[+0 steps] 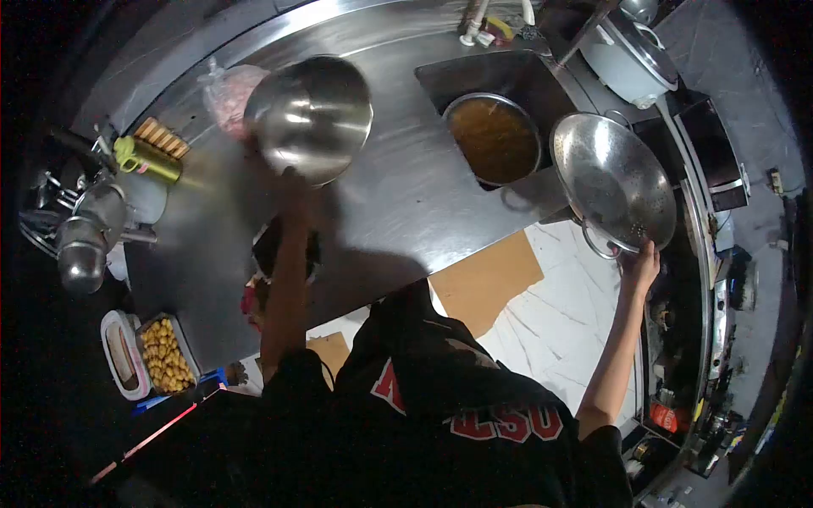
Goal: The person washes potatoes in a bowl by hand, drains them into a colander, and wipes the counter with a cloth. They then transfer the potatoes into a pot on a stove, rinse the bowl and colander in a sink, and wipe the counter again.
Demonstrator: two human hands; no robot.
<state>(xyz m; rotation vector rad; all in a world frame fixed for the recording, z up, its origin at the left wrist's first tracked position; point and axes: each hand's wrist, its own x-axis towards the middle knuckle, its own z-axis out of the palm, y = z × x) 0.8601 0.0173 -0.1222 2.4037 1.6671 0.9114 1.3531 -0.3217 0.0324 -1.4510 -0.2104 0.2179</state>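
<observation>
black cloth of the shirt [474, 381] filled the near middle, with pale floor [559, 313] and a flat piece of card [487, 284] beyond it. near left, a box [190, 350] of small yellow pieces [165, 360] stood beside a white tub [111, 343].

on the right, the right hand [645, 265] was closed on the near rim of the colander [605, 173], thumb and fingers pinching it just beside a loop handle. the colander was tilted, its inside showing, just right of the sink [434, 78] and partly past the edge of the counter [389, 203]. on the left, the left hand [292, 188] was at the near side of the steel bowl [313, 118], blurred and in shadow; whether its fingers were wide or pinching the rim, i could not tell. the bowl was tipped with its shiny inside showing, left of the sink.

the step in hand looked like handling both vessels at once, one on each side. any shift of the colander would, i judged, call for a firm rim hold and a steadier tilt, since the one hand bore it at one side; the bowl would want room from the bag [230, 95] of pink stuff by its far left side.

farther off, a pot [483, 96] of brown liquid [495, 140] sat in the sink. a green bottle [151, 162] stood far left, and a white cooker [611, 66] far right.
</observation>
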